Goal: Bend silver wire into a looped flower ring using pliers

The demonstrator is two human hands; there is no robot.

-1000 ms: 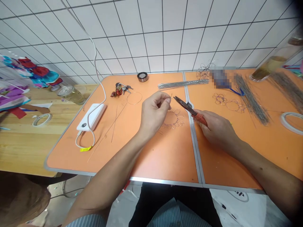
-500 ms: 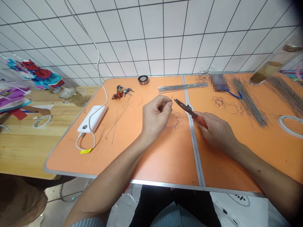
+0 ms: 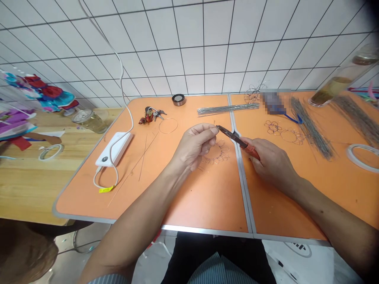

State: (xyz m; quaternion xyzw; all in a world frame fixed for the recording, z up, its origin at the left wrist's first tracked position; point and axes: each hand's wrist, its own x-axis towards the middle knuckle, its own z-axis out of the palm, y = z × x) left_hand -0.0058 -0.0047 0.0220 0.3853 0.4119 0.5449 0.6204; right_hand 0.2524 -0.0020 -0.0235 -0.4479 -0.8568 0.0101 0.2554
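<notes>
My left hand (image 3: 194,146) hovers over the middle of the orange table (image 3: 189,197), its thumb and fingers pinched on a short thin wire whose end barely shows. My right hand (image 3: 271,161) is closed round the red handles of a pair of pliers (image 3: 235,138). The dark pliers tips point left and meet my left fingertips. Beneath both hands lies a round wire flower (image 3: 214,154) flat on the table.
Along the back lie a bundle of straight wires (image 3: 227,109), a key bunch (image 3: 151,114), a tape roll (image 3: 179,99) and a wire ring (image 3: 168,125). A white power bank (image 3: 114,148) with its cable sits left. More wire shapes (image 3: 284,133), wire bundles (image 3: 310,126) and a bottle (image 3: 340,81) are right.
My left hand has turned and dropped a little, fingers now reaching right. The pliers tips have closed the small gap and now touch my left fingertips.
</notes>
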